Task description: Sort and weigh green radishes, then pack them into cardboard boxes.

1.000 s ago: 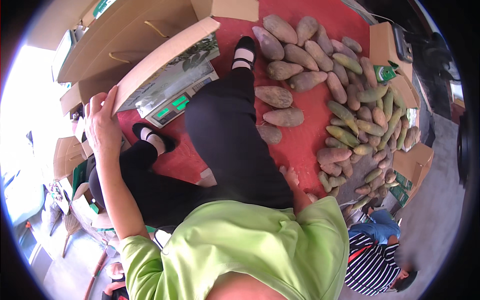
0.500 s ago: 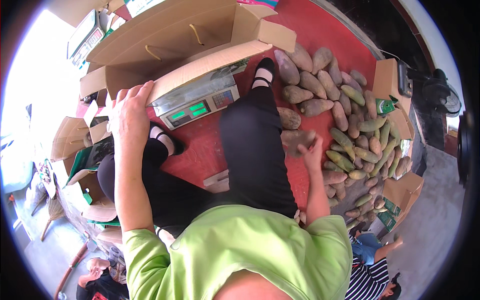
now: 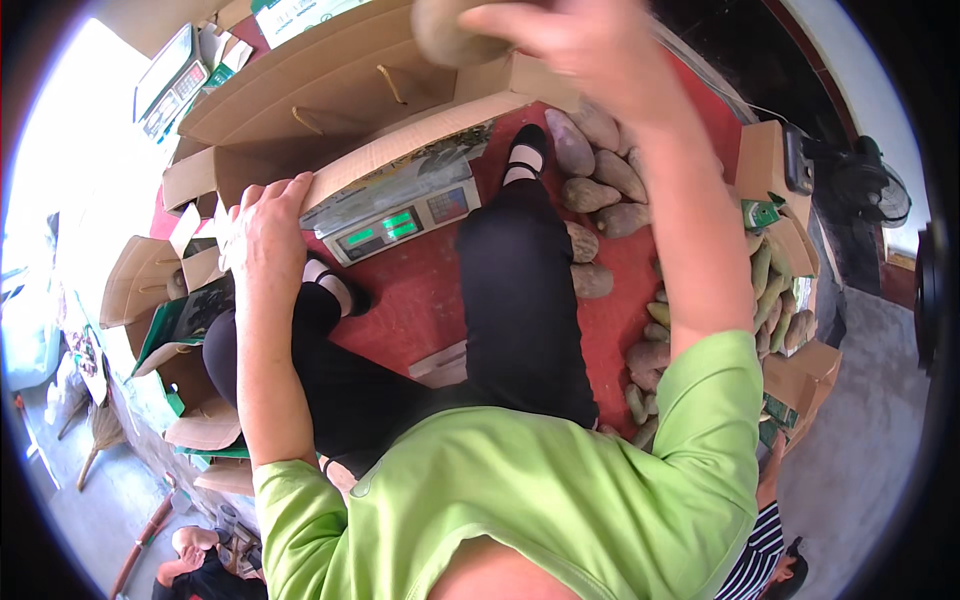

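My left hand [image 3: 270,225] is closed over the near left corner of an open cardboard box [image 3: 350,160] with yellow cord handles. The box stands on a scale [image 3: 400,228] with lit green displays. Over the box's far right end, my right hand [image 3: 600,50] grips a large brown tuber [image 3: 455,35], blurred and cut by the upper edge. Similar large tubers [image 3: 617,175] lie on the red floor covering beside my right foot. How much the box holds is hidden behind its near wall.
More brown and green tubers [image 3: 765,275] are heaped at the right, partly behind my right arm. Cartons [image 3: 800,375] and a black fan [image 3: 885,190] stand beyond them. Open boxes [image 3: 195,385] are at the left; a second scale [image 3: 180,85] is far left. Two people sit near the lower corners.
My right hand has swung up from the tubers beside my right leg to above the box, with a tuber in its grip. My left hand stays on the box edge.
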A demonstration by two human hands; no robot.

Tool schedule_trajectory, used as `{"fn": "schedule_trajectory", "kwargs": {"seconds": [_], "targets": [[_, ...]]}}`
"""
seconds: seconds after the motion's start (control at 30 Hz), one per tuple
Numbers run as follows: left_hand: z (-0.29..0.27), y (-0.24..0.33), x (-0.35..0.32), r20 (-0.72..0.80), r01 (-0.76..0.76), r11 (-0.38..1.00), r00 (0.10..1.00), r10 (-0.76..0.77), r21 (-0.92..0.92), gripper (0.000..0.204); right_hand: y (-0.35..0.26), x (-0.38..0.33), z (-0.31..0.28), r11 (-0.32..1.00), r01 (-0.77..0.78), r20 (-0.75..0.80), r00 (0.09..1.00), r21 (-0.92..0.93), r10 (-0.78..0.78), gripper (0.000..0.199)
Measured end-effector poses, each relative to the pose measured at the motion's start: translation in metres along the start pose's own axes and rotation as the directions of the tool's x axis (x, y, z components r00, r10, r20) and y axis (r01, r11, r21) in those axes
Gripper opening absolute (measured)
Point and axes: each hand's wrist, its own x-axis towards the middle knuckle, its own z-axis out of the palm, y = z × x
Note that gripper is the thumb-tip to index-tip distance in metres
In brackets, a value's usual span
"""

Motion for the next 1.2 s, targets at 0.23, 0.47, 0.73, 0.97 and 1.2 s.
{"fn": "schedule_trajectory", "kwargs": {"seconds": [0.23, 0.47, 0.73, 0.97, 1.2], "targets": [[-0.006, -0.001, 0.000, 0.100, 0.019, 0.999, 0.995, -0.015, -0.031, 0.038, 0.063, 0.013, 0.090, 0.820, 0.060, 0.480, 0.834, -0.569, 0.272, 0.050], [-0.004, 0.002, 0.004, 0.092, 0.026, 0.999, 0.995, -0.028, 0.022, 0.039, 0.073, 0.000, 0.088, 0.861, -0.117, 0.548, 0.726, -0.495, 0.414, 0.034], [-0.002, -0.001, 0.001, 0.088, 0.008, 1.000, 0.996, -0.010, 0.024, 0.043, 0.032, -0.039, -0.021, 0.986, -0.144, 0.442, 0.882, -0.081, 0.165, 0.046], [-0.002, 0.006, 0.002, 0.063, 0.019, 1.000, 0.998, -0.019, 0.010, 0.046, 0.089, -0.162, -0.042, 0.867, -0.498, -0.154, 0.857, -0.002, 0.492, 0.023], [0.005, -0.003, 0.004, 0.063, 0.007, 0.999, 0.998, -0.009, 0.038, 0.041, 0.173, -0.384, -0.019, 0.522, -0.823, -0.232, 0.565, -0.223, 0.792, 0.028]]}}
